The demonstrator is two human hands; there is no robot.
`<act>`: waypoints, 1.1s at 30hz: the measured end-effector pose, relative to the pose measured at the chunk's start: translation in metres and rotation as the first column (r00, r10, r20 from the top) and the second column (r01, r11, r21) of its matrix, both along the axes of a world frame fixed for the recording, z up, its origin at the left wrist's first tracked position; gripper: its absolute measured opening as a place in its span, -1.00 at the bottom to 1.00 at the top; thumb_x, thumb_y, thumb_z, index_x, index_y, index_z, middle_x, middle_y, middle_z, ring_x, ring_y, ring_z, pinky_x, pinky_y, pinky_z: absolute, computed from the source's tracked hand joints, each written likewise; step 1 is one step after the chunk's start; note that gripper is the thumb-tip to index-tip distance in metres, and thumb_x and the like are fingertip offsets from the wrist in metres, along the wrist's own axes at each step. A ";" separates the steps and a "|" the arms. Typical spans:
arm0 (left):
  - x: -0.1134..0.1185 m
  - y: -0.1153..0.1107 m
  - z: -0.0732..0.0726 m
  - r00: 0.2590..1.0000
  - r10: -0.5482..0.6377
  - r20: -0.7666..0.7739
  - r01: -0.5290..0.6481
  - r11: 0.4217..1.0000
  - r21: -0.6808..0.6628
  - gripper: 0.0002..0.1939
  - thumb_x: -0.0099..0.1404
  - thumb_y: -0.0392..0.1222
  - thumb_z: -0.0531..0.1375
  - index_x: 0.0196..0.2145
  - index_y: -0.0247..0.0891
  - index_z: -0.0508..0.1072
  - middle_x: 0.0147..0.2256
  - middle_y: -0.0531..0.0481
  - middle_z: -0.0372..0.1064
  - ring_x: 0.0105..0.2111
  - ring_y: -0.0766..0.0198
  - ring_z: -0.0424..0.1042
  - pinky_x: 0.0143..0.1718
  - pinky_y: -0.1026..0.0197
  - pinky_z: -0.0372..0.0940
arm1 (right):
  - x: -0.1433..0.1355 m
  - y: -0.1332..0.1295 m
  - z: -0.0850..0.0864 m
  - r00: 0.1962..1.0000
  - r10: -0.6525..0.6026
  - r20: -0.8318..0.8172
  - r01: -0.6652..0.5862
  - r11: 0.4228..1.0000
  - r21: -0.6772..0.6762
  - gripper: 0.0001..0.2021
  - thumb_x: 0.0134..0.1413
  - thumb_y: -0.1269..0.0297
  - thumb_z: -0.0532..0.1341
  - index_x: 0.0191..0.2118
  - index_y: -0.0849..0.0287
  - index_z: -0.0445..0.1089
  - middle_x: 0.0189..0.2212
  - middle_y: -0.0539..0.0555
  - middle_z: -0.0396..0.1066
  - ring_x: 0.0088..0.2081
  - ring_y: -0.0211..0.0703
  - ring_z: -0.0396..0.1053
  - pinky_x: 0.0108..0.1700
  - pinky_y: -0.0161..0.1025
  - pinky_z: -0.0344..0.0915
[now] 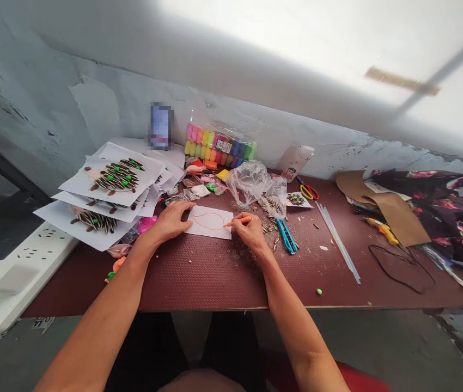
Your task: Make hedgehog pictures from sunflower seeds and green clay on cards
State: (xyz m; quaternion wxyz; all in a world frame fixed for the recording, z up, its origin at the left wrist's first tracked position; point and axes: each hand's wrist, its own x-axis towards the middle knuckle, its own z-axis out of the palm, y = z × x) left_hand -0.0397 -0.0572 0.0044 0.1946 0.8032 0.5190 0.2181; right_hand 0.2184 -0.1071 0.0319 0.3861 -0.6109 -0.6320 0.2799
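My right hand (250,231) is closed around an orange pen (243,220), its tip touching a small white paper (205,233). A leaf- or drop-shaped orange outline (215,214) is drawn on the paper, pointed at the left and rounded at the right. At the paper's left edge rests my left hand (173,220), thumb and fingers spread apart, the thumb at the sheet's edge. A blue-handled cutter (286,237) lies just right of my right hand, with sunflower seeds (270,226) scattered around it.
Sheets with seed hedgehogs (113,177) are stacked at left, beside a white power strip (23,272). Behind stand coloured clay packs (219,144), a plastic bag (250,182) and a white bottle (298,162). Rightward lie scissors (309,191), clear glue sticks (337,239) and a yellow glue gun (384,231).
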 end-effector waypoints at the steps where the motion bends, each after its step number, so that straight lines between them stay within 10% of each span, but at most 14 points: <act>1: 0.000 0.000 0.000 1.000 0.001 -0.001 -0.001 1.000 0.001 -0.42 0.09 -0.20 0.17 0.10 -0.23 0.47 0.06 -0.10 0.48 0.09 -0.02 0.38 0.18 -0.03 0.27 | 0.000 0.000 0.000 1.000 -0.006 -0.006 0.006 1.000 0.001 -0.73 -0.08 0.33 0.12 -0.56 0.23 0.57 -0.60 0.03 0.45 -0.60 -0.31 0.19 -0.53 -0.35 0.01; 33: 0.000 -0.001 0.001 1.000 -0.008 -0.022 0.008 1.000 0.008 -0.41 0.09 -0.21 0.14 0.12 -0.29 0.45 0.06 -0.14 0.46 0.09 -0.04 0.37 0.19 -0.04 0.25 | -0.002 -0.003 0.007 0.999 -0.022 0.034 0.021 0.999 0.034 -0.77 -0.09 0.29 0.10 -0.61 0.20 0.43 -0.59 0.04 0.48 -0.57 -0.28 0.25 -0.51 -0.35 0.06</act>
